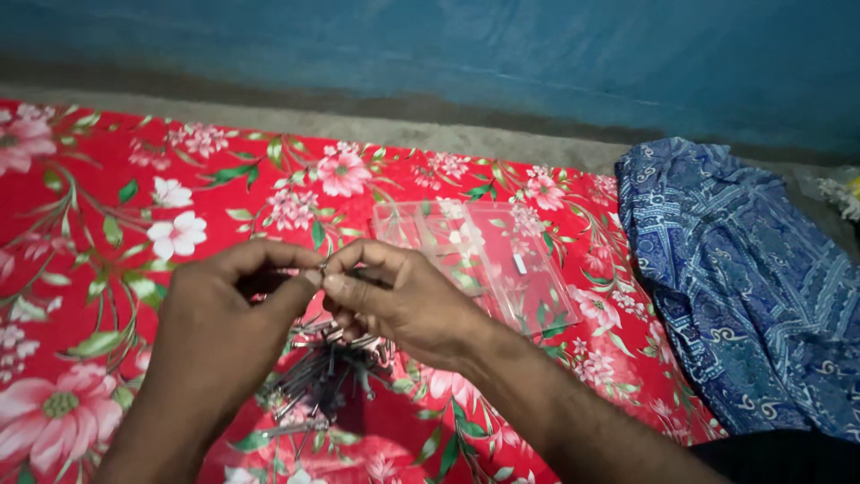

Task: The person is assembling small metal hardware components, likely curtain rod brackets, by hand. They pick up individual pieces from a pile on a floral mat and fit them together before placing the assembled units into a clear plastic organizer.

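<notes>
Metal glints where a small slim pin is pinched between the fingertips of the left hand and the right hand, both closed on it above a loose heap of thin grey metal pins. Red floral cloth is spread beneath; a clear plastic packet lies flat beside a crumpled blue patterned fabric

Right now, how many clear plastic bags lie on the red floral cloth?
1. The clear plastic bag lies flat on the red floral cloth, just beyond the right hand. More could be hidden under the hands.
</notes>
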